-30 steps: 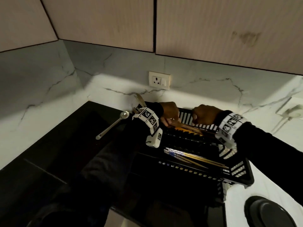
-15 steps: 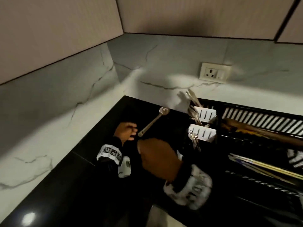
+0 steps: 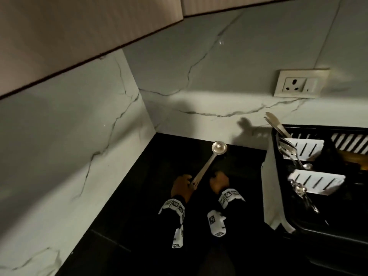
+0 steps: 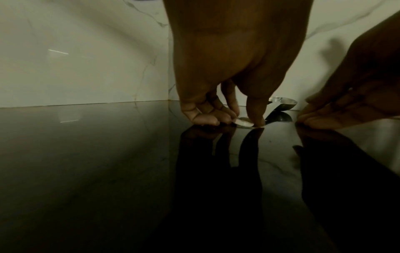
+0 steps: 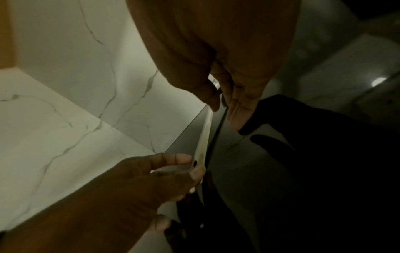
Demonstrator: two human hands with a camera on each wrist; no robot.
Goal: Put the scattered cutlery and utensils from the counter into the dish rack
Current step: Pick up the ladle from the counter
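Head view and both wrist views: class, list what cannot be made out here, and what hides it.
- Black dish rack: right part cut off by the head view's edge.
- Long steel ladle: handle end covered by the left hand.
- Right hand: fingertips hidden in the head view.
- Cutlery in the white slotted holders: too dark to count.

Head view: dish rack (image 3: pixel 326 232) was cut off at the right edge, interior too dark to read. Ladle (image 3: pixel 207 166) handle end sat under the left hand (image 3: pixel 182 187), grip unclear there. Right hand (image 3: pixel 219 181) fingers hidden from above. Left wrist view: ladle bowl (image 4: pixel 282 103) partly behind the fingers (image 4: pixel 255 109).
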